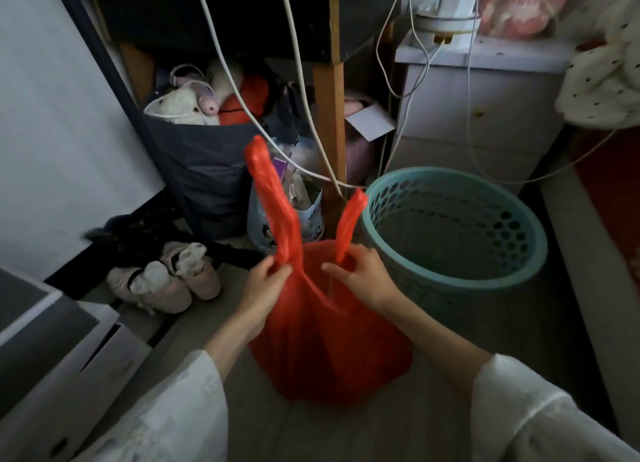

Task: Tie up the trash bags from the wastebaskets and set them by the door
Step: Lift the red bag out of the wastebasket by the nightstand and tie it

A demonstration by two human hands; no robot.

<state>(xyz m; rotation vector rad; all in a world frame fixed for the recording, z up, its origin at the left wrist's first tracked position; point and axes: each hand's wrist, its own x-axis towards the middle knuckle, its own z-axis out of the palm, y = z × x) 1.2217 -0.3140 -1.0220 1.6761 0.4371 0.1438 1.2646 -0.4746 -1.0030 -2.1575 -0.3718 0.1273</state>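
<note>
A full red plastic trash bag (329,343) stands on the floor in front of me. Its two long handle loops stick up, untied. My left hand (265,288) pinches the base of the left handle, which rises tall above it. My right hand (363,276) grips the base of the shorter right handle. A teal perforated wastebasket (485,271) stands just right of the bag, with no liner visible inside.
A pair of pale shoes (166,278) lies on the floor to the left. Behind the bag are a dark fabric bin of soft toys (204,170), a printed bag (304,215), a wooden desk leg (329,115) and hanging white cables (301,80). A grey drawer unit (478,115) stands at the back right.
</note>
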